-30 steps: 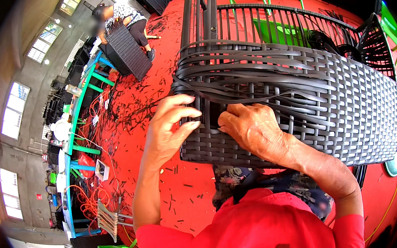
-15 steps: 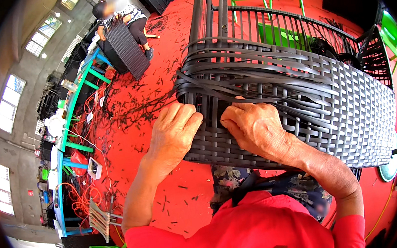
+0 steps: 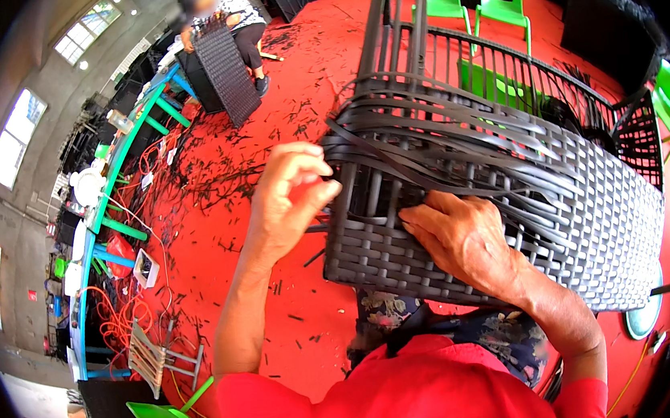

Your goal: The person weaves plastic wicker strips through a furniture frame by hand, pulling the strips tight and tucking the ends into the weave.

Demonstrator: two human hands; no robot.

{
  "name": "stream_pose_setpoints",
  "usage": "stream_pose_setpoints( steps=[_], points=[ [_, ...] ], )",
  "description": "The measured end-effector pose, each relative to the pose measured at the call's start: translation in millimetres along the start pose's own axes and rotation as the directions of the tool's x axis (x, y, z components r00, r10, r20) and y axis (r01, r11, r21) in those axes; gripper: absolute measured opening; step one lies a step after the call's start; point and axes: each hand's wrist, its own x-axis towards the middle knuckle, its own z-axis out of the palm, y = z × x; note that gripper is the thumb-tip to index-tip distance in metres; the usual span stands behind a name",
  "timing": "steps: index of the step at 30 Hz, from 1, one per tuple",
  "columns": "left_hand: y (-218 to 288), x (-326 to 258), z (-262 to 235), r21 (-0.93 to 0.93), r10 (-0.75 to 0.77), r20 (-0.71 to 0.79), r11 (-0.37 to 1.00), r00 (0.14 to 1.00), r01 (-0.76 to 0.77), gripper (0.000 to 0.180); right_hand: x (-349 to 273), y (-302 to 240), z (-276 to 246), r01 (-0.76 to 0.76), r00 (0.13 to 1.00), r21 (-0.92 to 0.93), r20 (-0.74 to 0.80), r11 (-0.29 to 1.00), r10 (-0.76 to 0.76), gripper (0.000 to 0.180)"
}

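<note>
The half-woven black wicker furniture frame (image 3: 571, 226) lies right before the person, likely for easy reach. On its left portion, the right hand (image 3: 463, 237) bends over the weave, perhaps bracing it; its hidden fingertips leave any grasp uncertain. Beside the frame's left edge, the left hand (image 3: 289, 193) is half-curled; whether it pinches a strip cannot be told.

1. Woven panel (image 3: 562, 219): ridged, plastic-looking, glossy.
2. Loose strips (image 3: 429, 97) on the panel's left: smooth, shiny plastic.
3. Green chairs (image 3: 503, 9) beyond the panel: smooth plastic.
4. Red shirt (image 3: 401, 392) before the panel: matt cloth.
</note>
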Motion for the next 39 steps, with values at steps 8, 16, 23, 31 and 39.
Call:
stream_pose_setpoints(
  steps=[8, 16, 23, 31, 39],
  points=[
    [-46, -44, -5, -0.264, -0.031, 0.028, 0.964, 0.999, 0.037, 0.019, 8, -9, -5, 0.009, 1.000, 0.021, -0.025, 1.000, -0.008, 0.020],
    [-33, -33, 12, 0.287, 0.346, -0.091, 0.907, 0.934, -0.308, 0.021, 37, -27, 4, 0.131, 0.989, -0.033, 0.075, 0.991, -0.129, 0.021],
    [-44, -20, 19, 0.385, 0.488, -0.110, 0.824, 0.866, -0.416, 0.020, 47, -26, 15, -0.009, 0.993, 0.063, 0.122, 0.998, 0.001, 0.017],
    [-59, -11, 7, 0.224, 0.519, -0.041, 0.838, 0.854, -0.498, 0.021, 58, -35, 8, -0.108, 0.979, 0.113, 0.183, 0.988, 0.086, 0.011],
    [-62, 5, -7, 0.072, 0.615, 0.124, 0.777, 0.779, -0.625, 0.017, 71, -34, -6, -0.367, 0.868, 0.193, 0.422, 0.910, 0.261, 0.007]
  ],
)
